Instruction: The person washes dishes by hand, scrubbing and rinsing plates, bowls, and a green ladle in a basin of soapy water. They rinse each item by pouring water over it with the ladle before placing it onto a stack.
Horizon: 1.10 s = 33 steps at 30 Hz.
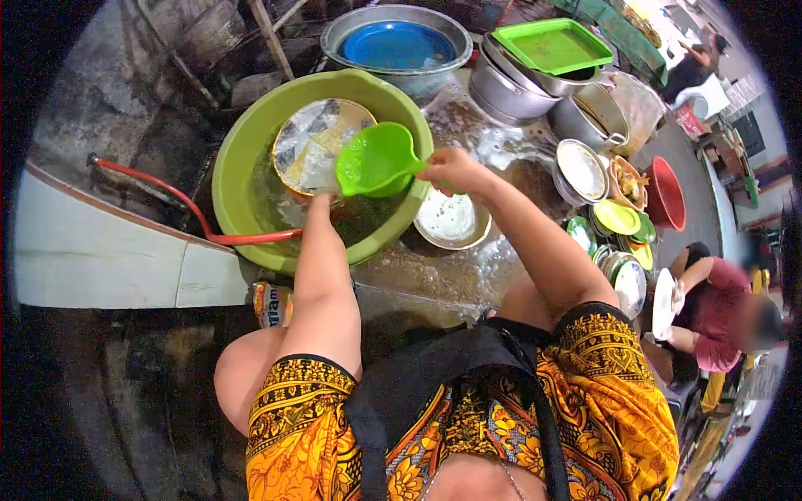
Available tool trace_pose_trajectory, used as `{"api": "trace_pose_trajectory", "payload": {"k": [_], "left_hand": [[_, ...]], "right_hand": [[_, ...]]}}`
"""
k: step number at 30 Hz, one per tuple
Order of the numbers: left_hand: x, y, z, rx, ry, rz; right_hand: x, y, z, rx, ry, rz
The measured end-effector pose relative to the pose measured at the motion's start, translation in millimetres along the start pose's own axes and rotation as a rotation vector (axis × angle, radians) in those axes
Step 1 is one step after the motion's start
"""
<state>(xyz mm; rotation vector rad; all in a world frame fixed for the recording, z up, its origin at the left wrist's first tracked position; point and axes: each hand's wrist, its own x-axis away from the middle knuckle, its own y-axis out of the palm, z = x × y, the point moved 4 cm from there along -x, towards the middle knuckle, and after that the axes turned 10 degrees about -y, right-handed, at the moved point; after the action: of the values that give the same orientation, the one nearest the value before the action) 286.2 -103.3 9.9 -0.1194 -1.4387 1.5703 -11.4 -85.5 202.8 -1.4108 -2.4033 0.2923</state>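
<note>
My right hand [455, 171] grips the handle of a bright green water dipper [380, 159], tilted over a big olive-green tub [230, 179]. Inside the tub, my left hand [320, 199] is at the lower rim of a round patterned plate [305, 138], apparently holding it; its fingers are mostly hidden. The dipper covers part of the plate's right side. Water lies in the tub, and an orange hose [263, 238] runs over its left edge into it. Right of the tub stands a white bowl [451, 219] with suds.
Behind are a metal basin [334, 42] holding a blue basin [397, 46], large pots [505, 88] and a green tray [555, 46]. To the right stand stacked dishes [626, 280], a red basin [666, 194] and another person [714, 313] holding a white plate. Suds cover the wet floor [493, 125].
</note>
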Motion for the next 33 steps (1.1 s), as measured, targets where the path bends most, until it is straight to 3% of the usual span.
{"api": "trace_pose_trajectory", "payload": {"k": [2,4,7,8,10,13,15,17,18,20,21,23,25,28,29,30,32,33], "left_hand": [[16.7,-9.9,21.7,-0.319,0.258,0.011],[36.5,-20.6,37.1,-0.367,0.407,0.106],[65.7,-33.9,73.9,0.003,0.471,0.235],[75.2,-35.2,87.8,0.297,0.470,0.313],[105.1,-12.2,127.6,0.373,0.744,0.250],[187.1,16.6,175.4,0.591,1.145,0.341],[220.7,24.5,185.7,0.618,1.175,0.269],[220.0,78.2,190.3,0.494,1.371,0.322],[200.5,137.1,189.8,0.368,1.364,0.389],[188.6,199.2,184.9,-0.193,1.209,0.239],[189.5,213.1,168.3,-0.607,1.023,0.022],[192.1,223.7,151.1,-0.849,0.837,-0.375],[184.0,249.9,135.2,-1.017,0.785,-0.482],[175.6,265.9,119.8,-0.875,0.900,-0.324],[175.6,259.4,121.0,-0.587,0.797,-0.132],[173.6,260.9,122.2,-0.584,0.791,-0.133],[189.0,258.5,122.9,-1.041,1.024,-0.261],[185.2,275.2,120.4,-1.047,1.019,-0.262]], "right_hand": [[12.3,-16.5,-7.6,-0.024,-0.037,-0.015],[32.8,-34.6,-26.7,-0.056,-0.082,0.024],[61.0,-69.2,-40.3,0.032,-0.129,0.041],[73.8,-78.8,-51.1,0.044,-0.132,0.033],[98.8,-98.0,-66.5,0.082,-0.113,0.071],[128.2,-131.9,-64.2,0.218,-0.057,0.097],[145.7,-152.7,-56.4,0.296,-0.027,0.093],[157.1,-167.2,-36.2,0.321,0.025,0.077],[159.7,-169.1,-27.8,0.314,0.074,0.007],[166.5,-168.0,-10.9,0.345,0.095,-0.029],[168.8,-165.3,-2.5,0.353,0.202,-0.015],[172.1,-164.5,12.7,0.450,0.275,-0.026],[173.0,-168.5,39.1,0.429,0.348,-0.059],[176.2,-178.6,79.7,0.333,0.437,-0.119],[177.6,-179.6,74.3,0.360,0.433,-0.115],[179.2,-179.6,67.8,0.386,0.428,-0.112],[181.9,-185.4,67.9,0.443,0.411,-0.118],[182.6,-187.5,66.9,0.499,0.393,-0.115]]}}
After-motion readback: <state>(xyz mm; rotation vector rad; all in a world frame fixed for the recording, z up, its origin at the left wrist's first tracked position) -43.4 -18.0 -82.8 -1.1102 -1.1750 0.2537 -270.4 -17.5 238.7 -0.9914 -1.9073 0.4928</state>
